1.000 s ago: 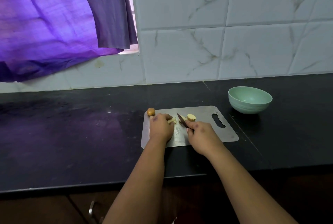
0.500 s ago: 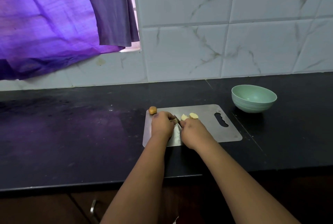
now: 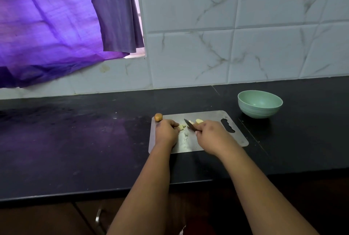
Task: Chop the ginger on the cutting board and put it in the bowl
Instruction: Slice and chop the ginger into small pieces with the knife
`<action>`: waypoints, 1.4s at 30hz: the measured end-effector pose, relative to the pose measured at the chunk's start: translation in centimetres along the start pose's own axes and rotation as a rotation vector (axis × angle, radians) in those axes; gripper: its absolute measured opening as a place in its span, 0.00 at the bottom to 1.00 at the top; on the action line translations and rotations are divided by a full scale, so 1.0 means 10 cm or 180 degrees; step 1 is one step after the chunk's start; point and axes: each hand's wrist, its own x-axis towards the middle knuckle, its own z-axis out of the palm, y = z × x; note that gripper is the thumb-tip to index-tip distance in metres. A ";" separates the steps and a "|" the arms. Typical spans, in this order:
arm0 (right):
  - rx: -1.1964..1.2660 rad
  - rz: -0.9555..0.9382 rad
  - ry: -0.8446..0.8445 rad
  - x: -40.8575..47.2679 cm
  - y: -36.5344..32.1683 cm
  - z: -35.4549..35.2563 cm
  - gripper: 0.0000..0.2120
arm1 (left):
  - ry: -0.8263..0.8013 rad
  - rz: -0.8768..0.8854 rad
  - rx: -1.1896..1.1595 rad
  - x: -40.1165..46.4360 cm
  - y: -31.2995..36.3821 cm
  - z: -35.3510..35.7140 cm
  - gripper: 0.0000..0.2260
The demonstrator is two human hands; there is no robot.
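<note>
A steel cutting board (image 3: 213,116) lies on the black counter. My left hand (image 3: 166,131) holds a pale ginger piece (image 3: 181,127) down on the board with curled fingers. My right hand (image 3: 211,134) grips a small dark knife (image 3: 189,124), its blade raised and pointing up-left just right of that piece. Two more ginger slices (image 3: 198,121) lie behind the blade. Small chopped bits (image 3: 186,134) sit between my hands. A brown ginger knob (image 3: 158,117) rests at the board's far left corner. The green bowl (image 3: 259,103) stands to the right, nothing seen inside.
The black counter (image 3: 75,140) runs wide to the left and ends at a front edge near me. A tiled wall stands behind. A purple curtain (image 3: 56,27) hangs at upper left. A cabinet handle (image 3: 98,217) shows below the counter.
The knife came down close to my left hand half a second ago; now my right hand has drawn back right and the blade is lifted clear again. The view shifted slightly.
</note>
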 end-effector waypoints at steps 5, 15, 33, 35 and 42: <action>0.0355 -0.0198 0.0136 0.02 0.00 0.38 0.17 | 0.0084 -0.0026 -0.0035 0.00 0.00 -0.01 0.06; -0.0150 0.0064 -0.0388 0.34 -0.15 0.31 0.11 | 0.0026 0.0020 -0.0010 0.02 0.01 -0.01 0.06; 0.0160 -0.0247 0.0033 0.00 -0.09 0.28 0.17 | 0.0208 0.0048 0.0132 -0.14 0.09 -0.16 0.05; 0.0121 -0.0211 -0.0010 0.04 -0.11 0.38 0.17 | 0.0183 0.0069 0.0136 -0.15 0.10 -0.17 0.06; -0.0227 0.0112 -0.0327 0.16 -0.28 0.38 0.11 | 0.0130 0.0059 0.0147 -0.17 0.13 -0.20 0.08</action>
